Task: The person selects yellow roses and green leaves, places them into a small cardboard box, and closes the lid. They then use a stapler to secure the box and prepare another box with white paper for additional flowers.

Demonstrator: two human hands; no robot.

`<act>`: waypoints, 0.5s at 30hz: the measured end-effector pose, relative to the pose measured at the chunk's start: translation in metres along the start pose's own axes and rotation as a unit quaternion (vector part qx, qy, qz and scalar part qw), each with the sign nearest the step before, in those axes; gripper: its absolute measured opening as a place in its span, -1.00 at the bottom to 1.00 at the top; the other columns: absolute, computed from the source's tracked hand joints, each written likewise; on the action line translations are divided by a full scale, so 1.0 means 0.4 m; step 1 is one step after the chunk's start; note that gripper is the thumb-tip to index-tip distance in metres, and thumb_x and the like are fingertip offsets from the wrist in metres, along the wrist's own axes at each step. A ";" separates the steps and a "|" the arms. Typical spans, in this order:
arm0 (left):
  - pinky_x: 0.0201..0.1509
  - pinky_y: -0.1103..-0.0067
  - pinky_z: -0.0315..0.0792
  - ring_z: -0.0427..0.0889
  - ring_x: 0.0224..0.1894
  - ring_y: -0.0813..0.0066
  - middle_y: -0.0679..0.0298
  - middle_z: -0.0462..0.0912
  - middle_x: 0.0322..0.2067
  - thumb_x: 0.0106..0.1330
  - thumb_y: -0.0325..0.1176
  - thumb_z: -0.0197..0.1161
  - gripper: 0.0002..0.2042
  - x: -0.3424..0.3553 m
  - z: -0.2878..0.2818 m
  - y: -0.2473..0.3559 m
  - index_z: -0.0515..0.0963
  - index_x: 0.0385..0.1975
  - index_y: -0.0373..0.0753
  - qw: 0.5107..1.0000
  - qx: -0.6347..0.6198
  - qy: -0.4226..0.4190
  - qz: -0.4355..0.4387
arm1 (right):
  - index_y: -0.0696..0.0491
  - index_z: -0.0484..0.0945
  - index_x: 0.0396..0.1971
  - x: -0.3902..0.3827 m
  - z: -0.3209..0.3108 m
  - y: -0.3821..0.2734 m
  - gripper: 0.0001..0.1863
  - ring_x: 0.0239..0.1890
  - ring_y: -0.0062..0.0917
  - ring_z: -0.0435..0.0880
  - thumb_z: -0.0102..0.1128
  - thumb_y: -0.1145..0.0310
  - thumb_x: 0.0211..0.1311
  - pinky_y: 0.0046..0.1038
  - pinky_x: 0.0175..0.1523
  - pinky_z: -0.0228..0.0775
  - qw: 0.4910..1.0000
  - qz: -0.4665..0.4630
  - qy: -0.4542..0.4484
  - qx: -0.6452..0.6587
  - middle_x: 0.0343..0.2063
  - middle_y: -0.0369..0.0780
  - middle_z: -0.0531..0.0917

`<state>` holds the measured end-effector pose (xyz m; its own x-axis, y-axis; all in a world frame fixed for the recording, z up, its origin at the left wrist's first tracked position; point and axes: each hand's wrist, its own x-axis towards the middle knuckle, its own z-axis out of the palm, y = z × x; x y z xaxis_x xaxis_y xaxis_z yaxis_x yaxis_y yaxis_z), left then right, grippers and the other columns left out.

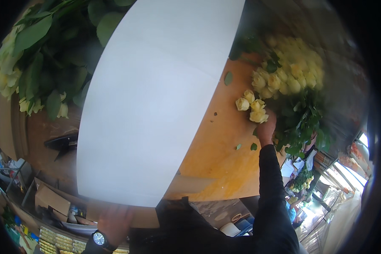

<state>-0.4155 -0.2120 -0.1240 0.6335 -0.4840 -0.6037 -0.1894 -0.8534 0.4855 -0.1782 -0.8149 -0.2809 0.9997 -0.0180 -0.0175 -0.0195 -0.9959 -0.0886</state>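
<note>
A large sheet of white paper [152,101] lies across the middle of the wooden table [216,165]. My left hand [114,222], with a watch on its wrist, is at the paper's near edge; its fingers are blurred, so their state is unclear. Out to the right, my right hand [266,127] grips a small group of pale yellow roses [258,114], its fingers partly hidden by the blooms and leaves. Just beyond it lies a large bunch of similar roses [296,72] with dark green stems and leaves. A few loose leaves [228,78] are scattered beside the paper.
More leafy roses [42,63] fill the upper left, above a dark tool [61,142]. Cardboard boxes [51,199] and shelving sit below the table's left end. At the lower right, another person in blue [291,213] is partly visible near more flowers [305,180].
</note>
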 end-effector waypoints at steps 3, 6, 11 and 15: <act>0.00 0.37 0.62 0.65 0.04 0.27 0.33 0.66 -0.04 0.22 -0.44 0.24 -0.61 0.000 0.006 -0.001 0.69 0.07 -0.10 1.000 -0.006 0.003 -0.002 | 0.05 0.65 0.07 0.012 0.005 0.011 -0.60 0.13 -0.02 0.58 0.42 0.38 0.22 -0.10 0.24 0.44 0.999 -0.005 0.051 0.012 -0.05 -0.07 0.69; -0.02 0.38 0.62 0.65 0.04 0.29 0.34 0.66 -0.05 0.21 -0.42 0.25 -0.62 0.001 0.009 0.000 0.70 0.06 -0.09 1.000 -0.004 0.018 -0.003 | 0.05 0.66 0.06 0.009 0.003 0.003 -0.62 0.12 -0.03 0.59 0.40 0.40 0.23 -0.13 0.24 0.44 0.999 0.017 0.035 0.037 -0.01 -0.09 0.67; -0.04 0.39 0.61 0.65 0.01 0.30 0.35 0.66 -0.07 0.21 -0.41 0.25 -0.63 0.001 0.008 0.002 0.71 0.04 -0.06 1.000 0.009 0.010 -0.005 | 0.07 0.69 0.03 -0.001 -0.016 -0.025 -0.66 0.09 -0.04 0.60 0.38 0.43 0.23 -0.15 0.19 0.45 0.999 0.024 0.016 0.027 0.02 -0.14 0.65; -0.05 0.40 0.61 0.65 0.00 0.30 0.36 0.66 -0.08 0.21 -0.42 0.25 -0.64 0.002 0.010 0.001 0.72 0.02 -0.05 1.000 0.018 0.024 0.003 | 0.09 0.70 -0.02 -0.006 -0.039 -0.047 -0.70 0.02 -0.08 0.60 0.35 0.47 0.23 -0.15 0.14 0.45 0.993 -0.043 0.104 -0.035 -0.07 -0.16 0.65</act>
<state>-0.4183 -0.2135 -0.1269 0.6669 -0.4799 -0.5700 -0.2194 -0.8575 0.4653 -0.1802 -0.7977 -0.2636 0.9792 0.0573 0.1948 0.0605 -0.9981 -0.0103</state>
